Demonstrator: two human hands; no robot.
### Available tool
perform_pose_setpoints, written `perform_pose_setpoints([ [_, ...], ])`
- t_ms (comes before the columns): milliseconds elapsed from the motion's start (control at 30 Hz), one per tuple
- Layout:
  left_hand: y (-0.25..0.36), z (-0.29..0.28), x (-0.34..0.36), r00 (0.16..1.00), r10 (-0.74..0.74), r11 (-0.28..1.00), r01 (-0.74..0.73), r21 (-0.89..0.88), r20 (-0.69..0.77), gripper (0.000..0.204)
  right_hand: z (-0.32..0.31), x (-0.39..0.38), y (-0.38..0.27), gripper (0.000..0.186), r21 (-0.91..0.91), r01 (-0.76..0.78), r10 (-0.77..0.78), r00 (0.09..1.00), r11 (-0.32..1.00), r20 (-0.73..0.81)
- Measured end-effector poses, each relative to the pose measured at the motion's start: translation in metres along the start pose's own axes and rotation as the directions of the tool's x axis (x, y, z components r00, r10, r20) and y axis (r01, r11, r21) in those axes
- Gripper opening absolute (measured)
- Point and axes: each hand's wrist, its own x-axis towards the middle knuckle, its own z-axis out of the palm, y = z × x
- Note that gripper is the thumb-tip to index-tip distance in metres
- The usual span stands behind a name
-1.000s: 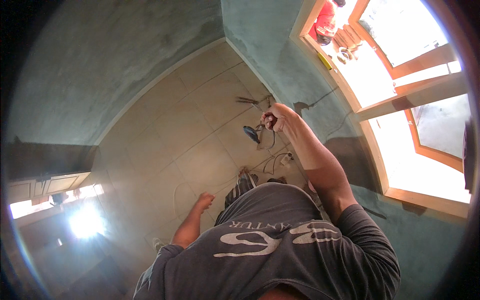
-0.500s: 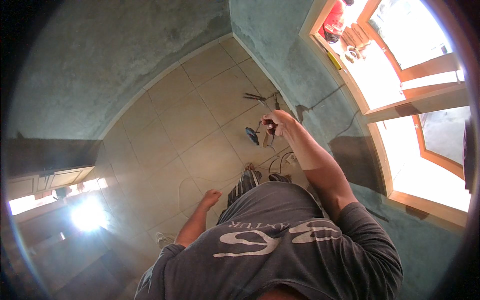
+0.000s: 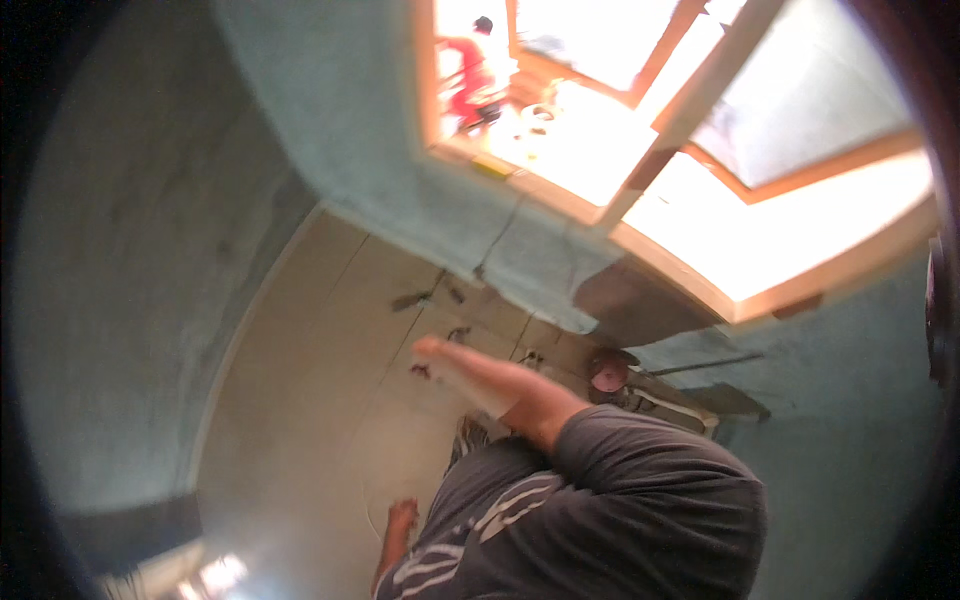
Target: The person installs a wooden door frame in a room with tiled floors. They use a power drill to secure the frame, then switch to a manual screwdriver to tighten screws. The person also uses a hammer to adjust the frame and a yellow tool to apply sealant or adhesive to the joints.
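My right hand [image 3: 427, 350], blurred, reaches over the tiled floor [image 3: 290, 350], curled around something dark that I cannot make out. Just beyond it lie long dark hand tools [image 3: 410, 301] near the wall's foot, with cables and a small plug [image 3: 533, 356] to their right. Lower down, beside my body, hangs my left hand [image 3: 403, 510], its fingers smeared by motion.
An open wood-framed window [image 3: 680, 270] fills the upper right; its sill holds a red object [image 3: 465, 75], a roll [image 3: 538, 117] and a yellow object [image 3: 493, 166]. A pink round item [image 3: 608, 374] lies by the right wall. A plastered wall [image 3: 130, 250] curves along the left.
The view has swung toward the window and blurred, so the window now sits higher and nearer the middle. Both my hands appear lower in the picture, the right one also further left.
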Motion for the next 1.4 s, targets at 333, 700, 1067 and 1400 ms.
perform_pose_setpoints([
  [333, -0.039, -0.02, 0.017, 0.969, -0.246, 0.842, 0.225, -0.49, 0.021, 0.035, 0.022, 0.049, 0.014, 0.021, -0.726, 0.503, -0.216, 0.732, -0.469, 0.647],
  [700, 0.115, -0.126, 0.076, 0.984, -0.041, 0.89, -0.043, -0.454, -0.175, 0.028, -0.194, -0.211, 0.015, 0.017, -0.811, 0.487, -0.376, 0.72, -0.324, 0.583],
  [1067, 0.538, -0.254, 0.082, 0.632, 0.682, 0.447, -0.759, -0.474, -0.368, 0.032, -0.368, -0.53, -0.198, 0.022, -0.274, 0.82, -0.775, 0.287, 0.503, -0.563],
  [1400, 0.997, -0.348, -0.016, 0.403, 0.711, -0.274, -0.596, -0.755, -0.576, 0.074, -0.451, -0.76, -0.446, 0.026, -0.795, 0.598, -0.715, -0.599, -0.1, -0.361],
])
